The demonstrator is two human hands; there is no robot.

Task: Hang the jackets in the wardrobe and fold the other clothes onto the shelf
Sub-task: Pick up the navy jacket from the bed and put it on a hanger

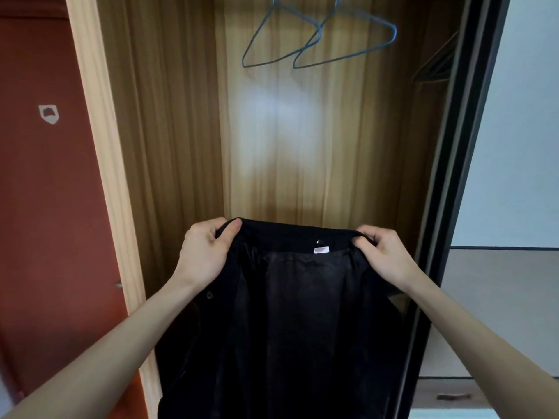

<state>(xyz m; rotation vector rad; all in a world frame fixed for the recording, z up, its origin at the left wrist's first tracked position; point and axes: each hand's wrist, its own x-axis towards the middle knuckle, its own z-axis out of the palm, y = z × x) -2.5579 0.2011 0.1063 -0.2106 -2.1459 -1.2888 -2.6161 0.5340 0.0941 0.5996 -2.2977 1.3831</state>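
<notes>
A black jacket (302, 313) hangs in front of me, its shiny lining and a small white neck label facing me. My left hand (205, 252) grips the left shoulder at the collar. My right hand (384, 255) grips the right shoulder. Behind it stands the open wooden wardrobe (187, 131). Two blue wire hangers (317, 37) hang bare at the top of the wardrobe, well above the jacket.
A red-brown wall (45, 192) with a small white fitting lies left of the pale wooden frame. The dark sliding door edge (453, 176) stands on the right, with a light panel beyond it. A brownish hanger (435, 65) hangs in the right corner.
</notes>
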